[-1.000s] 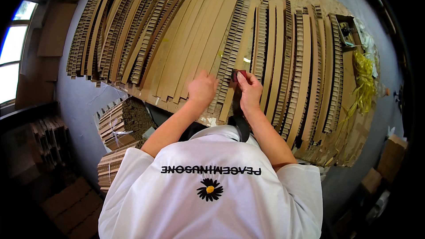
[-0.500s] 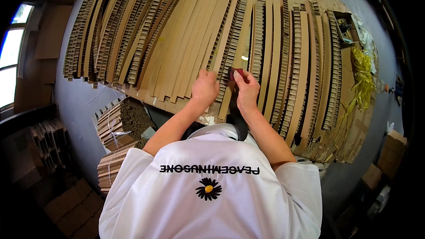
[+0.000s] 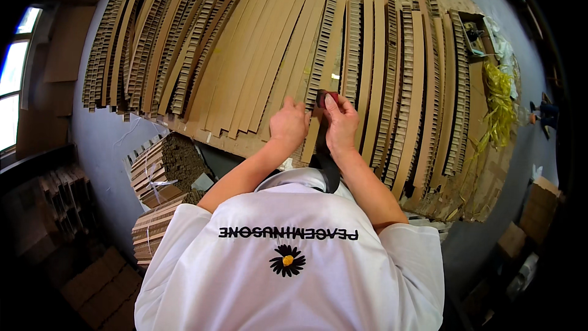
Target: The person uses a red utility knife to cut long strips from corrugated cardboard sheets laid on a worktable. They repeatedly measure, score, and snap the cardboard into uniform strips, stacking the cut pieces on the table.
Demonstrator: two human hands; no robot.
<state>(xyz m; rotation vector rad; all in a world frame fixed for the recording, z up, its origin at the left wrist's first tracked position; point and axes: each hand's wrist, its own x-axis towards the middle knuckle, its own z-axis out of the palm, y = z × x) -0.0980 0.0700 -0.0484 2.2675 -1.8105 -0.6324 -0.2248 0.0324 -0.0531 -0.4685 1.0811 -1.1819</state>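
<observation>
My left hand (image 3: 290, 125) is closed, its fingers bent over the near end of a honeycomb cardboard strip (image 3: 323, 43) whose ribbed edge faces up. Just to the right, my right hand (image 3: 342, 124) pinches a small dark red piece (image 3: 327, 99) between thumb and fingers; its exact kind does not show. This piece sits above a cardboard strip with its smooth face up. Left of my left hand, several smooth-faced strips (image 3: 260, 55) lie flat side by side.
More honeycomb strips stand in rows at the left (image 3: 162, 43) and right (image 3: 404, 92) of the worktable. Yellow plastic twine (image 3: 499, 107) hangs by an open box (image 3: 479, 35) at the right. Tied cardboard bundles (image 3: 162, 168) are stacked below the table's left edge.
Left of the ribbed strip by my hands, another strip's ribbed edge no longer shows and smooth faces lie there. My left hand has shifted slightly right; my right hand still holds the red piece.
</observation>
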